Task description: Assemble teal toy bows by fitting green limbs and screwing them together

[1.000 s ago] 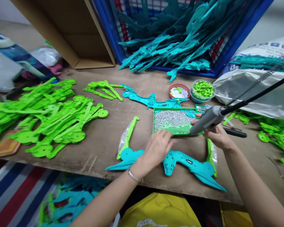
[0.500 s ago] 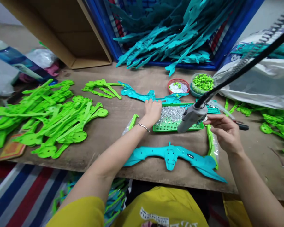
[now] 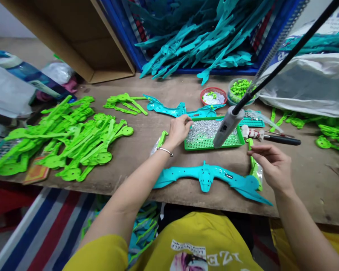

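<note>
My left hand [image 3: 180, 131] is closed in a pinch at the left end of a green perforated tray [image 3: 214, 145] of small silvery screws; a tiny teal spot shows at the fingertips, too small to name. Closed fingertips of my right hand [image 3: 271, 162] hover by the upper end of a lime-green plastic arm [image 3: 254, 171] partly in clear film; what they hold, if anything, is hidden. A teal bow-shaped part [image 3: 186, 174] lies face up before me. Behind the tray rests another teal part [image 3: 169, 110], inner side up. A grey power screwdriver [image 3: 227, 128] hangs over the tray.
Lime-green arms [image 3: 81, 145] pile up at left. A blue crate [image 3: 251, 71] of teal parts and a cardboard box [image 3: 110, 75] stand behind. A red basket [image 3: 220, 92], a tub of green pieces [image 3: 240, 89] and a black-handled tool [image 3: 282, 139] are at right.
My right hand has drawn back from the tray's right end toward me. My left hand has shifted slightly at the tray's left end. The hanging screwdriver has swung a little; the whole view has tilted slightly.
</note>
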Tool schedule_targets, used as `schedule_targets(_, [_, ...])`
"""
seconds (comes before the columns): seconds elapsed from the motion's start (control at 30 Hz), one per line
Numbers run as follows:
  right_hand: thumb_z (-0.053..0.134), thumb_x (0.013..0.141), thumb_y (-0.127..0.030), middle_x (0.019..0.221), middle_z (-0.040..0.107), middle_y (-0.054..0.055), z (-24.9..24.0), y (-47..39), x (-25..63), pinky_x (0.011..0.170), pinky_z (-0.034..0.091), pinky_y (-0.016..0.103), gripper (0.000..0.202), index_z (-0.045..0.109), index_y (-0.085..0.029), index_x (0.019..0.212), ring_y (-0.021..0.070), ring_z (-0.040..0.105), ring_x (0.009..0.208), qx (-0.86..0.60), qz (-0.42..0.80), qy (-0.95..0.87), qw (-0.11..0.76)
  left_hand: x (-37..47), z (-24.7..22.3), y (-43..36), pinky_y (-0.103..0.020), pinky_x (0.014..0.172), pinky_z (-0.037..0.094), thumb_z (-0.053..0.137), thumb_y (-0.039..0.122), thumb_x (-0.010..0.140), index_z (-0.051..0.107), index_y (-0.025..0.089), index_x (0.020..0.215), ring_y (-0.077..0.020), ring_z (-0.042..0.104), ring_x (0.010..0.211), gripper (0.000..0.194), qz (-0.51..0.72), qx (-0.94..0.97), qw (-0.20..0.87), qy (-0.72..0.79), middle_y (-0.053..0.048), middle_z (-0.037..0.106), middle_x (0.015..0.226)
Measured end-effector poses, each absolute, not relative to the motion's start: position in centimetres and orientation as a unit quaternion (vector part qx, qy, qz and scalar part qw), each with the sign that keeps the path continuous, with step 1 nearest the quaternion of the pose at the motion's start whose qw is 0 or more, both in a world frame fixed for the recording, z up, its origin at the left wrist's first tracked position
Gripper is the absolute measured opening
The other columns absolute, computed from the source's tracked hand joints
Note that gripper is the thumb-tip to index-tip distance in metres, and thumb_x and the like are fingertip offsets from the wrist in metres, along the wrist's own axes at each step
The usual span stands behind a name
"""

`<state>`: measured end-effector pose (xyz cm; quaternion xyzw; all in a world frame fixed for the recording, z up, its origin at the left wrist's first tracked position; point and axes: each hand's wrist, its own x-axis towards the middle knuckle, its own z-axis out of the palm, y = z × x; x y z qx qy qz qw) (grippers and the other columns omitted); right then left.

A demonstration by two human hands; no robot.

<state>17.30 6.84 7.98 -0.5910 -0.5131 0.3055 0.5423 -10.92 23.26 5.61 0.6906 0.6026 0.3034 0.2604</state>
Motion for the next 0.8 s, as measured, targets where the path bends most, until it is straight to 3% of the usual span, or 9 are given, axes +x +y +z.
schedule_targets(0.1, [0.074,0.08,-0.024,0.082,0.077,0.003,8.1,5.5,16.7,0.073,0.06,0.034,0.012,0.074,-0.024,0.092,0.0195,0.073,0.077,-0.601,0.287,-0.509,0.545,-10.3,6.9,20.4,-0.027,0.065,0.056,0.055,0.023,0.093,0.06,0.016,0.094,-0.0135,0.07,0.066,0.008,0.343,0.648,0.33,0.594,-0.003,0.069,0.075])
schedule_targets(0.2, [0.073,0.082,-0.025,0.088,0.076,0.004,8.5,3.8,15.6,0.073,0.06,0.034,0.011,0.075,-0.024,0.093,0.0194,0.072,0.079,-0.599,0.287,-0.549,0.508,-9.1,8.4,14.7,-0.026,0.063,0.059,0.065,0.029,0.088,0.058,0.018,0.087,-0.0142,0.071,0.067,0.013,0.41,0.56,0.49,0.527,-0.001,0.07,0.074])
schedule_targets(0.33, [0.077,0.081,-0.028,0.097,0.076,0.005,8.6,2.4,13.4,0.074,0.062,0.034,0.02,0.076,-0.025,0.101,0.0178,0.072,0.078,-0.584,0.353,-0.575,0.451,-6.2,8.7,7.5,-0.024,0.062,0.059,0.073,0.037,0.083,0.061,0.017,0.083,-0.0142,0.071,0.065,0.023,0.387,0.48,0.622,0.482,-0.001,0.071,0.069])
schedule_targets(0.47, [0.081,0.076,-0.036,0.081,0.078,0.004,8.4,2.5,12.7,0.065,0.062,0.032,0.019,0.079,-0.022,0.088,0.0174,0.072,0.069,-0.587,0.469,-0.481,0.452,-3.9,7.2,4.6,-0.027,0.065,0.061,0.071,0.041,0.086,0.06,0.017,0.085,-0.0162,0.073,0.067,0.026,0.376,0.427,0.68,0.462,-0.002,0.072,0.072])
schedule_targets(0.57, [0.086,0.068,-0.041,0.07,0.075,0.004,8.1,3.3,13.7,0.059,0.06,0.03,0.027,0.078,-0.019,0.079,0.016,0.069,0.061,-0.585,0.556,-0.411,0.423,-3.7,6.2,4.7,-0.029,0.071,0.061,0.065,0.035,0.092,0.063,0.017,0.096,-0.0166,0.074,0.076,0.018,0.367,0.532,0.623,0.441,-0.005,0.074,0.083])
schedule_targets(0.67, [0.089,0.061,-0.042,0.066,0.073,0.004,7.4,4.0,15.0,0.056,0.058,0.028,0.033,0.076,-0.017,0.077,0.0142,0.066,0.056,-0.588,0.606,-0.384,0.374,-4.5,5.5,5.7,-0.03,0.081,0.058,0.06,0.024,0.096,0.067,0.019,0.098,-0.0161,0.071,0.089,0.009,0.366,0.724,0.442,0.382,-0.006,0.073,0.095])
schedule_targets(0.8, [0.081,0.071,-0.042,0.07,0.074,0.004,6.2,4.1,16.2,0.06,0.056,0.03,0.028,0.076,-0.017,0.084,0.0153,0.066,0.06,-0.622,0.526,-0.445,0.372,-5.3,4.3,7.2,-0.029,0.08,0.055,0.048,0.017,0.1,0.067,0.017,0.095,-0.0157,0.068,0.088,0.019,0.291,0.855,0.302,0.306,-0.006,0.071,0.093])
